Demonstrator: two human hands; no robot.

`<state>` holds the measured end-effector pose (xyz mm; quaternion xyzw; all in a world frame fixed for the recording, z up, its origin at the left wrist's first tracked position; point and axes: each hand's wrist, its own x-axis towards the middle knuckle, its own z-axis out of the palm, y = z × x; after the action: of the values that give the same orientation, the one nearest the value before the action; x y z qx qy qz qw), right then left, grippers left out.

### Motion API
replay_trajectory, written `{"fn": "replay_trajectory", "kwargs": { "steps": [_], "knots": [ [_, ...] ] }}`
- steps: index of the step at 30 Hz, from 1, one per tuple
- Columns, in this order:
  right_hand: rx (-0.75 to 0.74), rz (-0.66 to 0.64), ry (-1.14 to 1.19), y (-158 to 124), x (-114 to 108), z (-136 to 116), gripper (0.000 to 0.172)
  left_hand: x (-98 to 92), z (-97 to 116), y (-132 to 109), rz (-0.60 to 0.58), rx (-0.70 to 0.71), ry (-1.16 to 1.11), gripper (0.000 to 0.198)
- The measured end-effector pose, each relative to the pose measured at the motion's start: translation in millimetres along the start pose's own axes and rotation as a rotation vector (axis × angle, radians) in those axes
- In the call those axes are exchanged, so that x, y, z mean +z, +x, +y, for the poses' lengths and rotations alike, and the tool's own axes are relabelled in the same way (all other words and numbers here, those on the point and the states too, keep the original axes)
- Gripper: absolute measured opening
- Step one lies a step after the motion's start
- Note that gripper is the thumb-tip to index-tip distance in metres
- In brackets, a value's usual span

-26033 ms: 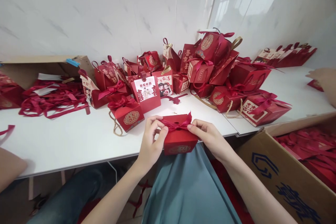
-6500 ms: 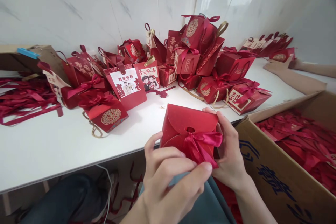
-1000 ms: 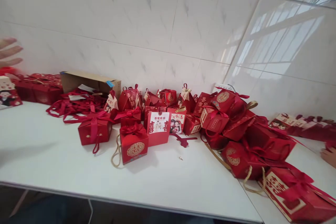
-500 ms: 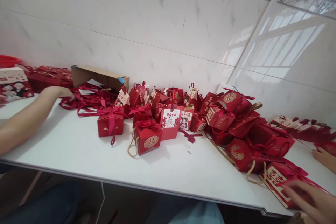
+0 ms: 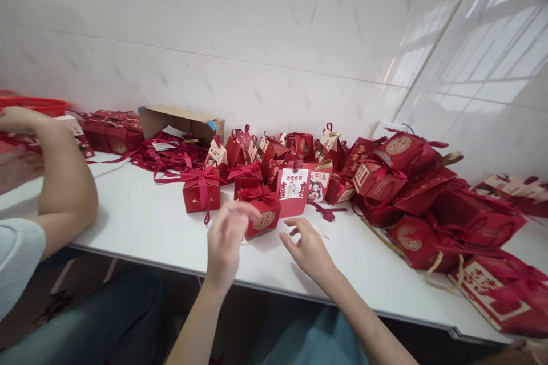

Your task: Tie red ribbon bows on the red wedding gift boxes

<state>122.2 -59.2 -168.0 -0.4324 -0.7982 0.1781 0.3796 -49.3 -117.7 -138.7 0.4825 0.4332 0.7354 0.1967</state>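
Note:
My left hand [image 5: 226, 239] is raised at the near left of a red gift box [image 5: 262, 218] with a gold round emblem and a ribbon bow. Its fingers are apart and partly bent, a little blurred, and they cover part of the box. On the other side, my right hand [image 5: 306, 245] hovers over the white table with thumb and fingers spread and nothing in them. Just behind stands a red card-fronted box [image 5: 293, 191] with a white label. A ribbon-tied red box [image 5: 201, 191] sits to the left.
A pile of red gift boxes [image 5: 411, 199] fills the right side. Dark red ribbons [image 5: 171, 154] spill from a cardboard box [image 5: 184, 117] by the tiled wall. At the far left, a co-worker's arm [image 5: 64, 177] reaches over the table near a red basin [image 5: 47, 105].
The view has swung right. Both my hands now flank the emblem box; earlier one hand was at the box at lower right. The co-worker's arm has moved from the ribbons toward the far left.

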Motion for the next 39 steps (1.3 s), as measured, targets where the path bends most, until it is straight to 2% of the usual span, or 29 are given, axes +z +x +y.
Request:
{"fn": "replay_trajectory", "kwargs": {
  "steps": [2,5,9,13,15,17,21,23,25,27,29,31,33,36,39],
  "knots": [
    [0.038,0.046,0.083,3,19,-9,0.029,2.4,-20,25,0.089,-0.095,0.182,0.023],
    [0.125,0.067,0.205,-1,31,-14,0.045,1.3,-46,41,0.104,-0.258,0.263,0.033],
    [0.234,0.066,0.334,-22,17,-6,0.060,-7.3,-53,24,0.115,-0.275,0.139,0.041],
    [0.342,0.235,0.384,-52,-11,5,0.054,-10.4,-42,-2,0.104,-0.270,-0.048,0.038],
    [0.325,0.327,0.368,-63,-22,6,0.049,-4.5,-36,-13,0.015,-0.262,-0.009,0.036],
    [0.250,0.348,0.330,-70,-30,3,0.047,6.2,-30,-24,-0.111,-0.272,0.030,0.039],
    [0.118,0.194,0.178,-72,-43,-2,0.049,30.5,-16,-48,-0.335,-0.329,0.090,0.038],
    [0.150,0.212,0.108,-74,-52,-1,0.052,38.2,-8,-58,-0.433,-0.336,0.104,0.037],
    [0.218,0.348,0.051,-79,-62,1,0.052,41.6,1,-63,-0.486,-0.358,0.136,0.030],
    [0.316,0.431,0.014,-86,-73,1,0.041,42.1,9,-65,-0.539,-0.451,0.216,0.027],
    [0.441,0.333,0.028,-91,-80,-3,0.035,42.8,17,-66,-0.642,-0.638,0.277,0.042],
    [0.542,0.124,0.094,-93,-81,-8,0.047,46.4,24,-66,-0.752,-0.842,0.249,0.052],
    [0.585,-0.040,0.214,-92,-76,-13,0.053,53.8,28,-67,-0.806,-0.978,0.161,0.053],
    [0.576,-0.090,0.451,-86,-62,-17,0.048,66.0,30,-71,-0.795,-1.044,0.016,0.048],
    [0.540,-0.060,0.651,-81,-58,-11,0.043,64.9,25,-69,-0.764,-1.005,-0.138,0.037]
  ]
}}
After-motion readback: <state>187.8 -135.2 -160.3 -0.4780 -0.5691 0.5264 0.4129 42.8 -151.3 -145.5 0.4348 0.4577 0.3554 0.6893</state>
